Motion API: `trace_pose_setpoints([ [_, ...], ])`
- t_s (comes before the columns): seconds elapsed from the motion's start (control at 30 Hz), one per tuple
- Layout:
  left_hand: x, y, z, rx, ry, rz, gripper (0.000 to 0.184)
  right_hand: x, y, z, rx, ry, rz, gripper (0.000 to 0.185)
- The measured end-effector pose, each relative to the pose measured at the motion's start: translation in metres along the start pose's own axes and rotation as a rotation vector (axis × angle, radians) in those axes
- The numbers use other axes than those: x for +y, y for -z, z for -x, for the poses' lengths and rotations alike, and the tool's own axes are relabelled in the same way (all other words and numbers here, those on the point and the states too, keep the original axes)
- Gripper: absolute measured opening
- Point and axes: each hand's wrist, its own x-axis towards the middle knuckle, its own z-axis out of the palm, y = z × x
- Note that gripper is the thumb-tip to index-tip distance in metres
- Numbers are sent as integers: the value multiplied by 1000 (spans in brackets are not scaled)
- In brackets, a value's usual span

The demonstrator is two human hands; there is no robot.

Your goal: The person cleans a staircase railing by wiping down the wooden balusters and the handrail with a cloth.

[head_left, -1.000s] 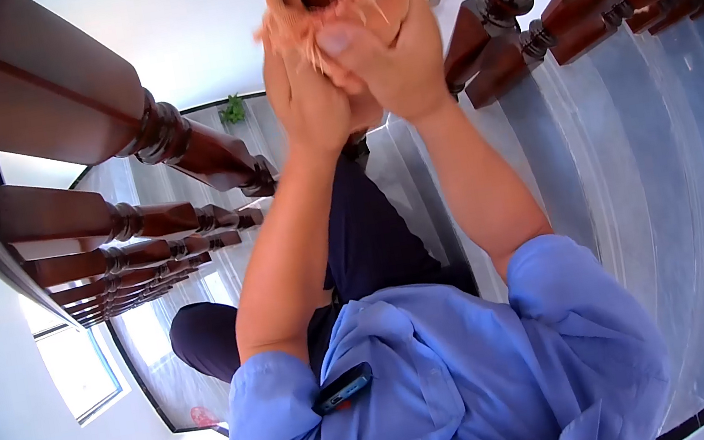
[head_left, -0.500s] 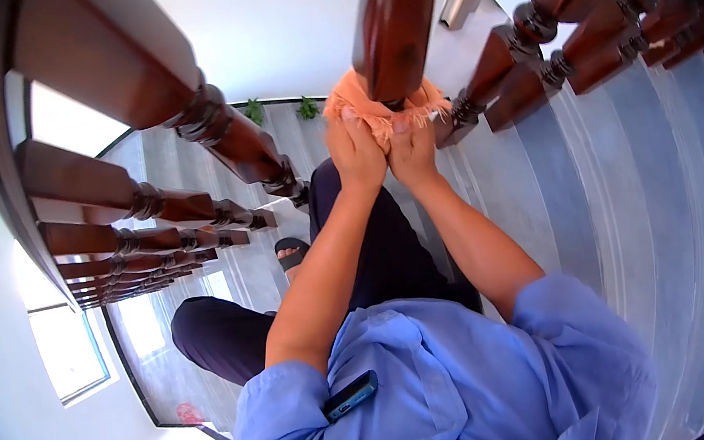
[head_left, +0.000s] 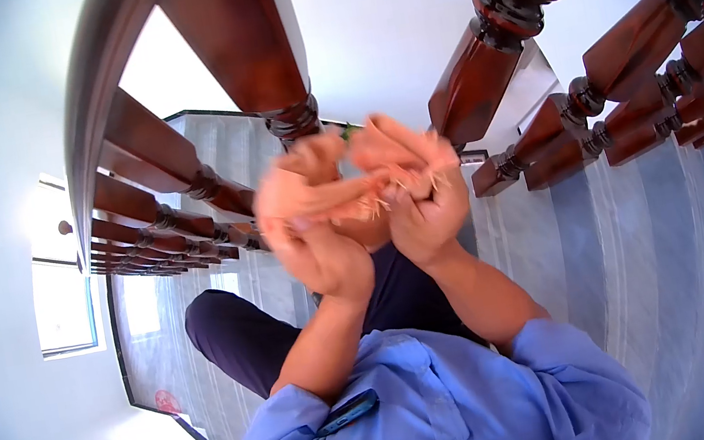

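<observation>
An orange cloth [head_left: 330, 198] with frayed edges is bunched between my two hands, partly smeared by motion. My left hand [head_left: 321, 257] grips its left part, fingers curled around the fabric. On the other side, my right hand [head_left: 433, 221] pinches the fringed edge with the thumb on top. Just beyond the right hand stands a dark red-brown wooden baluster [head_left: 479, 89], apart from the cloth as far as I can see. Another baluster [head_left: 246, 43] rises behind the left hand and cloth, which hide its lower end.
A curved wooden handrail [head_left: 90, 105] with several balusters runs down the left. More balusters [head_left: 633, 74] line the right side. Grey marble steps [head_left: 564, 278] lie below and to the right. A bright window [head_left: 64, 302] is in the left wall. A phone [head_left: 346, 413] sits in my shirt pocket.
The cloth has come off the baluster's lower part. Both hands have drawn it back toward my body and spread apart slightly. My view has shifted, so the balusters appear further right.
</observation>
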Motion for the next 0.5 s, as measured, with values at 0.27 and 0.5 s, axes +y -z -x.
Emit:
trace_pose_setpoints([
  [0.27, 84, -53, -166, 123, 68, 418, 27, -67, -84, -156, 293, 11, -503, 36],
  [0.5, 5, -28, -173, 12, 102, 461, 28, -16, -99, -117, -68, -172, -900, 36],
])
